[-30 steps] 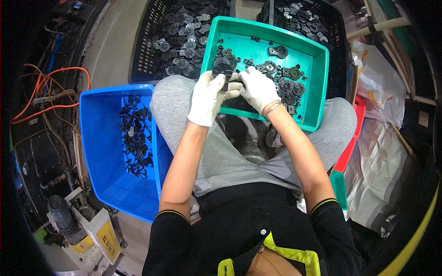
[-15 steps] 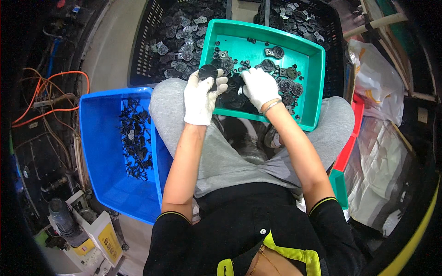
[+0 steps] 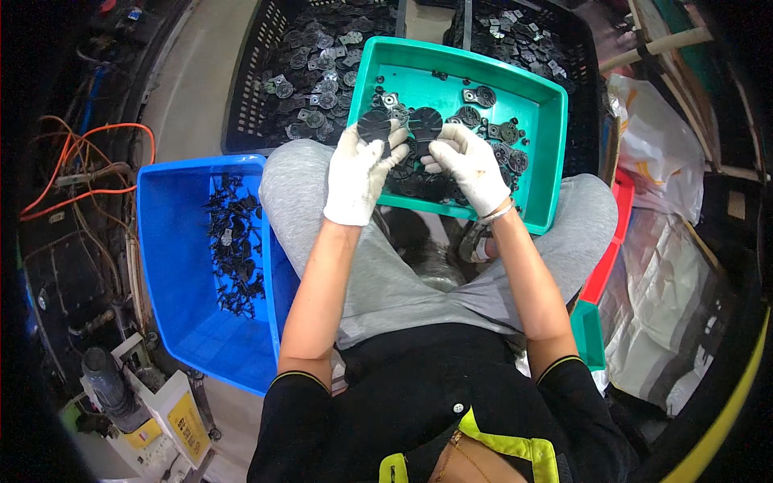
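Observation:
Both my hands wear white gloves and are over a green plastic bin [image 3: 552, 153] resting on my lap. Pinched in my left hand [image 3: 354, 179] is a round black plastic part [image 3: 373, 125], held at the bin's left side. My right hand [image 3: 473, 167] grips a second round black plastic part [image 3: 425, 123], close beside the first but seemingly apart from it. Beneath and around the hands lie several similar black parts with round heads and tabs [image 3: 507, 157], along with small black round pieces [image 3: 440, 75]. The right fingertips are partly hidden.
Black perforated crates filled with dark parts [image 3: 318, 80] stand beyond the green bin. To my left is a blue bin [image 3: 181, 322] containing thin, tangled black pieces [image 3: 235, 241]. Orange cable [image 3: 105, 191] runs at far left. A red bin edge [image 3: 602, 266] and plastic sheeting [image 3: 656, 298] are on the right.
My right hand has come up from among the parts in the green bin with a round black part. My left hand still holds its part and has shifted slightly right.

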Demonstrator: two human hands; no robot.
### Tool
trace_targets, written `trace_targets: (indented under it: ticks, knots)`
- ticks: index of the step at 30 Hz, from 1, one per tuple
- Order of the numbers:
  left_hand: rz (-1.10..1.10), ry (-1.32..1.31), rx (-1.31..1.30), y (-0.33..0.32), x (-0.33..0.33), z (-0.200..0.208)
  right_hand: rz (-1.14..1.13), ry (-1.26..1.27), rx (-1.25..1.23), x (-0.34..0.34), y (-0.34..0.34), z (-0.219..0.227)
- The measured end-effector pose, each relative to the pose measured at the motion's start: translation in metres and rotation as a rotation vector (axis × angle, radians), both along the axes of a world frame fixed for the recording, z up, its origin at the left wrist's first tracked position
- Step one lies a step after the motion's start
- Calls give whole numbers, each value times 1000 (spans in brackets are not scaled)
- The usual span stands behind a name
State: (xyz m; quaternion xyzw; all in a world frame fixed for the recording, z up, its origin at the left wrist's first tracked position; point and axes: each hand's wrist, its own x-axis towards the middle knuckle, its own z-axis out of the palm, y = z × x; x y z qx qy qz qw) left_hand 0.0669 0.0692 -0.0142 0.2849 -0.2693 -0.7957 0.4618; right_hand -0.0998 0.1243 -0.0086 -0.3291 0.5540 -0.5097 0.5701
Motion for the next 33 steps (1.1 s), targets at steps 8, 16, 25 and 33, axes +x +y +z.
trace_targets:
  ticks: [8,16,25,33]
  knots:
    - [-34,16,-56,8,-5,3,-35,102,-123,28,6,3]
    - [-45,99,-105,10,-2,1,-118,667,-473,33,8,20]
    - [-77,136,-169,9,-4,-1,-150,816,-560,31,6,13]
    - [-18,58,101,2,-2,11,-157,122,-68,16,3,-2]
